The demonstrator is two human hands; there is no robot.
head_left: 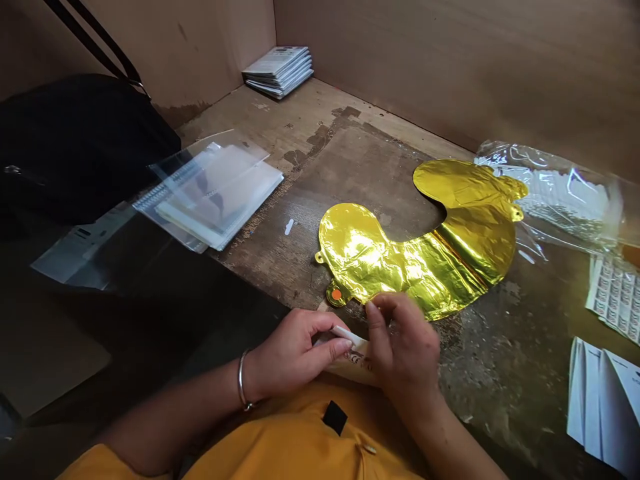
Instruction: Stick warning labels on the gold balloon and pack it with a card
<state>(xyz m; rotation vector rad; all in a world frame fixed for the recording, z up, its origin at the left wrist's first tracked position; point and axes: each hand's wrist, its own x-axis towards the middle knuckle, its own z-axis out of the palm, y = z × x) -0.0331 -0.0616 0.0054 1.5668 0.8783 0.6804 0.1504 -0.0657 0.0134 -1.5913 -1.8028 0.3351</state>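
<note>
A flat gold foil balloon (420,267), curved in shape, lies on the table just beyond my hands. It has small tabs, and an orange dot marks the one at its lower left. My left hand (297,353) is closed, pinching a thin white straw (345,332) between thumb and fingers. Beneath it a pale strip of printed labels (356,360) with CE marks spans toward the other hand. My right hand (405,347) is closed too, thumb and index fingertips together at the balloon's lower edge. What lies in that pinch is hidden.
Clear plastic sleeves (220,193) lie at left beside a black bag (80,147). Folded leaflets (279,70) are stacked in the back corner. At right are a clear bag of white straws (565,200), label sheets (617,297) and white folded papers (603,400).
</note>
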